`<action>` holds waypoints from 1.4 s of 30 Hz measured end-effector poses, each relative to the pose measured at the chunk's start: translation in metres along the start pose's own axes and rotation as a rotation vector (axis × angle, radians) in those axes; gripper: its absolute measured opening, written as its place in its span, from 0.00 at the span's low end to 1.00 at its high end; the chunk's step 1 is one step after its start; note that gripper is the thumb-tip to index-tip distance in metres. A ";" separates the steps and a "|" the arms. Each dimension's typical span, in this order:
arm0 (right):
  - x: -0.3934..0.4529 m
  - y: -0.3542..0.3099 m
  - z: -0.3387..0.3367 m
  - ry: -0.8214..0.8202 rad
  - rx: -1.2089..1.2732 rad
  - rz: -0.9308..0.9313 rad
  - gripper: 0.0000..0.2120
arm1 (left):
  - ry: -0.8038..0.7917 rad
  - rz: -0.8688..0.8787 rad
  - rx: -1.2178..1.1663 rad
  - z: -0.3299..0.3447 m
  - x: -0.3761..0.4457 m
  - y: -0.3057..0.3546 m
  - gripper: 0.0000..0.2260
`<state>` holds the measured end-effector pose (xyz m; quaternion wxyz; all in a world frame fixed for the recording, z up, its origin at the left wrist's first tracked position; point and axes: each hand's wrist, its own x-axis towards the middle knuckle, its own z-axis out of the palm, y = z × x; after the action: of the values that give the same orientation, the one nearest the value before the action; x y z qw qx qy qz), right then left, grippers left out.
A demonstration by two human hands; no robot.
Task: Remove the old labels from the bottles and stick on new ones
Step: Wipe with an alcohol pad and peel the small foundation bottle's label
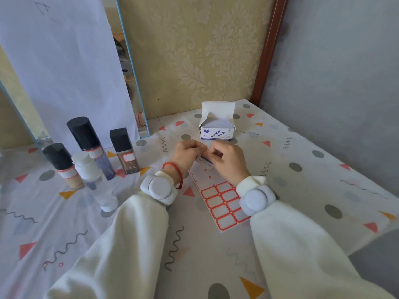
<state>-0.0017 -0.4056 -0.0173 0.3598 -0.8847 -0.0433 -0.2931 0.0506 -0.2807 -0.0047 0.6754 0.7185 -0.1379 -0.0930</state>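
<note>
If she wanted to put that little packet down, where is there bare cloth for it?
Bare tablecloth lies right of the label sheet, out to the grey wall, and also near the camera between her sleeves. It is crowded on the left, where four bottles stand close together, and in the middle, where both hands work before the alcohol pads box.

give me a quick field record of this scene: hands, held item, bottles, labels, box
left hand: pinches one side of the sachet
right hand: pinches the other side
sachet: small, white and blue, held between both hands above the label sheet
bottles: four, upright, left of the hands; three show red-edged labels
label sheet: flat on the cloth, partly under the right wrist, top stickers gone
box: marked Alcohol Pads, lid open, behind the hands
cloth: patterned, covers the table
</note>
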 end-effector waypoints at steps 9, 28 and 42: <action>0.003 -0.002 -0.005 0.001 0.263 0.174 0.09 | -0.030 0.136 0.109 -0.006 -0.001 0.000 0.08; -0.001 -0.002 0.002 0.055 0.125 -0.098 0.08 | 0.020 0.014 0.034 -0.002 -0.002 0.004 0.12; 0.002 0.002 -0.008 -0.036 0.263 0.197 0.20 | -0.062 0.087 0.149 -0.004 0.001 -0.004 0.08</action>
<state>-0.0034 -0.4128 -0.0125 0.4988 -0.8351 -0.0011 -0.2322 0.0530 -0.2773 -0.0086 0.6191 0.7567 -0.1962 -0.0754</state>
